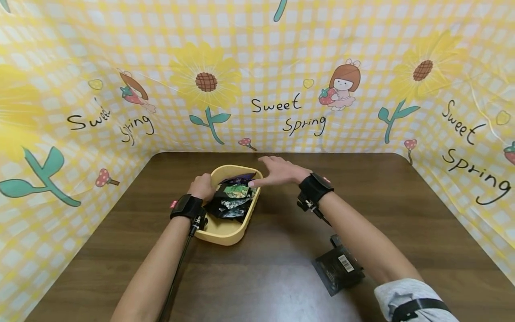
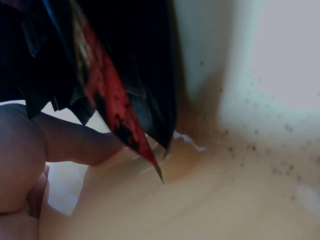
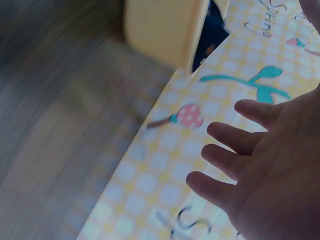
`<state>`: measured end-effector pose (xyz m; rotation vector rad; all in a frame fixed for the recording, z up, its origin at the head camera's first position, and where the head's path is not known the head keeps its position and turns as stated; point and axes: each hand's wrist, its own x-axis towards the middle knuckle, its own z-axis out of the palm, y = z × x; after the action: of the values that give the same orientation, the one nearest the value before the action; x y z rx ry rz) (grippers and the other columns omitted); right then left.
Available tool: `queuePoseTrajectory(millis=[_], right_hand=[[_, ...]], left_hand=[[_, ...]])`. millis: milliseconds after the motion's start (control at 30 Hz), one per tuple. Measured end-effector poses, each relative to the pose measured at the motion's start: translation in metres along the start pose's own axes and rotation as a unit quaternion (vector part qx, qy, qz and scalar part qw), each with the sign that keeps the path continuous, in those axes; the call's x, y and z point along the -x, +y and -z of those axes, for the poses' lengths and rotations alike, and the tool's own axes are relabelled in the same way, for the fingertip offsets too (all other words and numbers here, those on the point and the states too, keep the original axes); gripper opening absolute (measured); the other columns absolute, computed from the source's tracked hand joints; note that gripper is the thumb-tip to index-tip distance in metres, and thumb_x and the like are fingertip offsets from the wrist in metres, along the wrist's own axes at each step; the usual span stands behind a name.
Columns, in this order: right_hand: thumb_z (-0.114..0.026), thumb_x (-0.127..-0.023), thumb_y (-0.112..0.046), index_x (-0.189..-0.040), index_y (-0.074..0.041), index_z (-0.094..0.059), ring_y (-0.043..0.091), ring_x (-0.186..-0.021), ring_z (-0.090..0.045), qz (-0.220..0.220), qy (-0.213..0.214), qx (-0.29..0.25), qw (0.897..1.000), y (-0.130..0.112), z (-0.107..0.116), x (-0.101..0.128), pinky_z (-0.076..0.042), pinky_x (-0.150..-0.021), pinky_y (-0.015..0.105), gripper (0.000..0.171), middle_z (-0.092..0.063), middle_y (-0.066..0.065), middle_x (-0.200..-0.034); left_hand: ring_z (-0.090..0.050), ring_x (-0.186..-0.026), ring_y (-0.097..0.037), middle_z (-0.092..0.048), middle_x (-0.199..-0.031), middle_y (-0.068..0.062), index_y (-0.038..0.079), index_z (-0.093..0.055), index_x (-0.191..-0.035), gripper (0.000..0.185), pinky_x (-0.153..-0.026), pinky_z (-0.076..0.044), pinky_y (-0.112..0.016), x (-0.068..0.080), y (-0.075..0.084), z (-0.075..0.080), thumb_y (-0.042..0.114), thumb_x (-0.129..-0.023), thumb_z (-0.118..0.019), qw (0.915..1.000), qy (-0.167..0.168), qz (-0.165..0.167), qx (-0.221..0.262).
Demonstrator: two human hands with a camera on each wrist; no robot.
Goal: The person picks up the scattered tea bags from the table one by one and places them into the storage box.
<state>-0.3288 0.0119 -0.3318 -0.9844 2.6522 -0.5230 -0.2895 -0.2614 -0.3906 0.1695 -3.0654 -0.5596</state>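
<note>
A yellow plastic basket (image 1: 227, 239) holds a heap of shiny, mostly black packets (image 1: 230, 201), one with a green label. My left hand (image 1: 203, 187) grips the basket at its left rim, thumb inside in the left wrist view. Beside that thumb hangs a packet with a red edge (image 2: 107, 87). Over the basket's far right rim, my right hand (image 1: 279, 171) is spread with nothing in it, its thumb overlapping the packets in the head view. Its fingers (image 3: 215, 190) are apart in the right wrist view.
A black packet with a white barcode label (image 1: 339, 268) lies on the brown wooden table (image 1: 273, 277), near my right forearm. A yellow checked cloth (image 1: 257, 58) with flowers and lettering hangs round the back and sides. A black cable (image 1: 179, 268) runs along my left forearm.
</note>
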Motion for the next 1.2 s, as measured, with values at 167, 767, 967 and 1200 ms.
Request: queuePoseTrajectory(millis=[167, 767, 967, 1200], right_hand=[[-0.057, -0.078, -0.071, -0.153, -0.016, -0.019, 0.032, -0.147, -0.022, -0.02, 0.001, -0.008, 1.0, 0.03, 0.001, 0.025, -0.024, -0.115, 0.055, 0.1, -0.024, 0.012, -0.158], [-0.067, -0.079, -0.059, -0.149, -0.006, -0.028, 0.043, -0.142, -0.026, -0.051, -0.04, -0.039, 0.997, 0.112, -0.016, 0.124, -0.028, -0.109, 0.061, 0.096, -0.03, 0.022, -0.152], [-0.073, -0.076, -0.054, -0.138, -0.004, -0.044, 0.036, -0.126, -0.045, -0.043, -0.044, -0.03, 0.998, 0.13, -0.027, 0.157, -0.04, -0.1, 0.053, 0.084, -0.047, 0.02, -0.137], [-0.08, -0.07, -0.048, -0.123, -0.015, -0.056, 0.028, -0.108, -0.043, -0.041, -0.053, -0.034, 0.997, 0.138, -0.034, 0.187, -0.041, -0.085, 0.042, 0.067, -0.046, 0.012, -0.121]], left_hand=[[-0.056, -0.075, -0.032, -0.059, -0.086, -0.02, -0.003, -0.056, -0.089, 0.015, -0.07, -0.047, -0.044, 0.0, 0.0, 0.002, 0.011, -0.084, -0.058, 1.0, 0.002, -0.008, -0.001], [-0.057, -0.075, -0.033, -0.059, -0.083, -0.019, -0.003, -0.056, -0.088, 0.015, -0.069, -0.047, -0.045, -0.001, -0.003, -0.002, 0.012, -0.085, -0.058, 0.9998, 0.007, -0.017, 0.002], [-0.057, -0.077, -0.034, -0.06, -0.084, -0.02, -0.003, -0.056, -0.087, 0.015, -0.072, -0.048, -0.048, 0.001, -0.001, -0.002, 0.012, -0.086, -0.057, 0.9998, 0.009, -0.016, -0.002], [-0.058, -0.078, -0.035, -0.06, -0.086, -0.022, -0.004, -0.057, -0.09, 0.017, -0.073, -0.048, -0.049, -0.001, -0.002, -0.001, 0.012, -0.086, -0.057, 0.9998, 0.01, -0.018, -0.005]])
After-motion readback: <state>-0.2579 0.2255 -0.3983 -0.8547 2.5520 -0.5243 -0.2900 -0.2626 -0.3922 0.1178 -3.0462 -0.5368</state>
